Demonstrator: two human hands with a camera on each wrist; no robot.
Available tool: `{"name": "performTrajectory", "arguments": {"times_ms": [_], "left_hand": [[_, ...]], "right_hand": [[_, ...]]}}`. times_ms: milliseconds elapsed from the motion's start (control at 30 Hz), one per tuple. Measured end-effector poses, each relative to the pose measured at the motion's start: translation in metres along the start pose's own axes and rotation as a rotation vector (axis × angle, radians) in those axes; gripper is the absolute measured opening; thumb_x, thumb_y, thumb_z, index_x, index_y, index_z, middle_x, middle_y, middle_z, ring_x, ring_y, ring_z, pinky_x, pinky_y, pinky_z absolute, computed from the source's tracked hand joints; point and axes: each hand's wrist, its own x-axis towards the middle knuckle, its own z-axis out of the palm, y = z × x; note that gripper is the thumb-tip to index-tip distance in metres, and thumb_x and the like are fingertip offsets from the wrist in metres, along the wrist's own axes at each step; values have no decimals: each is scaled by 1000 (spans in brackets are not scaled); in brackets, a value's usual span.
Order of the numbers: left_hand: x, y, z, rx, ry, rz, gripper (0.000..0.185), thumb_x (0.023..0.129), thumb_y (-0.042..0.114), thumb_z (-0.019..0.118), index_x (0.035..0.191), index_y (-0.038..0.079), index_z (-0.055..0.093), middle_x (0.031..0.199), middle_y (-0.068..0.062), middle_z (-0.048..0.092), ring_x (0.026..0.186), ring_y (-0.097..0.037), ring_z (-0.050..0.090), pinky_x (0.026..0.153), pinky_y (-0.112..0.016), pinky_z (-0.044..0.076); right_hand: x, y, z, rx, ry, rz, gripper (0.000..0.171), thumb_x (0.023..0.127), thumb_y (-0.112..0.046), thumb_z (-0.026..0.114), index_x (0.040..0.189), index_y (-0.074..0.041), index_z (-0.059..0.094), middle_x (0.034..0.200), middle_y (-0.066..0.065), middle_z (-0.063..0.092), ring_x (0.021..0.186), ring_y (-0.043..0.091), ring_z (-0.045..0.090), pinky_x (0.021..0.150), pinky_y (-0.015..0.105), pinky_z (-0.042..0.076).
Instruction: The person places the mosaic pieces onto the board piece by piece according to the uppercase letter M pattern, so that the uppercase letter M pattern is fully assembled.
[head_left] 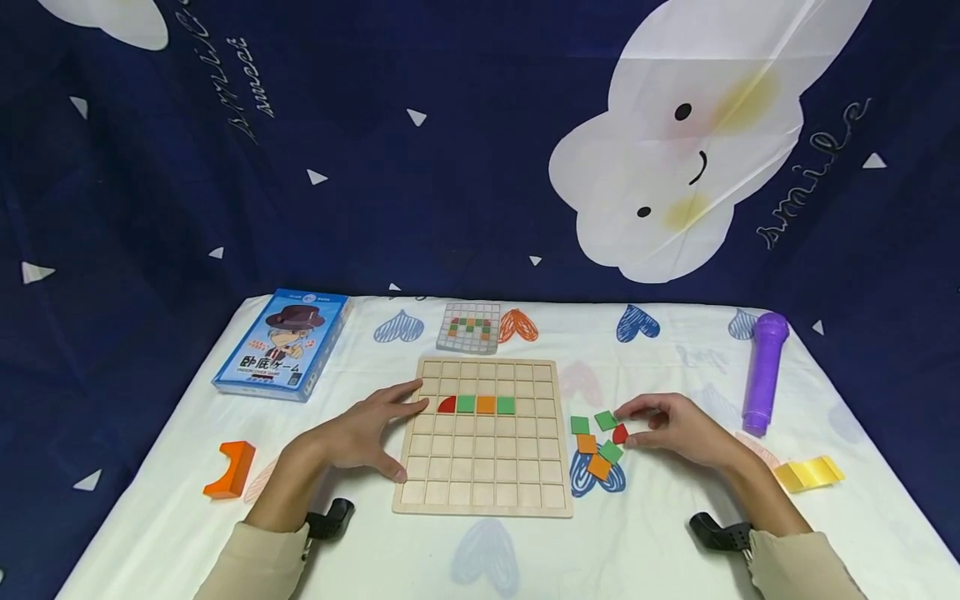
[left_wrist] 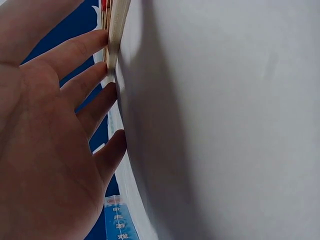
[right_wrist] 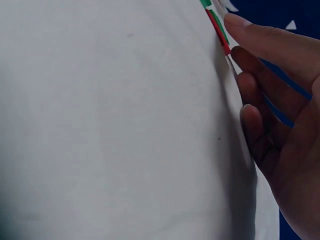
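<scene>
Head view shows, at the left, the left hand (head_left: 360, 435) lying flat with its fingers spread, straight and holding nothing. Its fingertips touch the left edge of the wooden grid board (head_left: 484, 438). On the board, one row holds four pieces: a red quarter-circle (head_left: 447, 405), a green square (head_left: 467, 404), an orange square (head_left: 486, 405) and another green square (head_left: 506, 405), running left to right. Just beside the right edge of the board lies a small heap of loose tiles (head_left: 597, 446) on the white cloth (head_left: 645, 533). The right hand (head_left: 678, 429) is right there, clearly the nearer hand, and its thumb and forefinger pinch a small red piece (head_left: 620, 433) at the right side of the heap. The board lies to the left of this hand, so the piece sits between heap and palm.
</scene>
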Motion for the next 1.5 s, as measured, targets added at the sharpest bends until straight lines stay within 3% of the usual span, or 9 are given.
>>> {"name": "performTrajectory", "arguments": {"times_ms": [1033, 1300, 1500], "left_hand": [[-1, 0, 0, 5, 8, 5, 106, 65, 41, 94, 154, 9, 45, 171, -12, 21, 156, -45, 21, 118, -73, 26], [-1, 0, 0, 10, 10, 4, 106, 65, 40, 94, 154, 10, 45, 172, -12, 21, 156, -45, 21, 118, -73, 26], [-1, 1, 0, 11, 14, 7, 106, 65, 38, 94, 154, 9, 45, 171, -12, 21, 156, -45, 21, 118, -74, 25]], "right_hand": [[1, -1, 5, -75, 6, 41, 27, 78, -20, 87, 103, -19, 77, 99, -2, 76, 89, 7, 57, 77, 18, 45], [4, 0, -1, -5, 0, -36, 25, 81, -17, 86, 104, -14, 75, 96, 2, 78, 84, 6, 65, 75, 19, 53], [11, -3, -9, 19, 5, -94, 21, 83, -6, 81, 102, -9, 74, 98, 7, 76, 85, 7, 70, 77, 19, 58]]}}
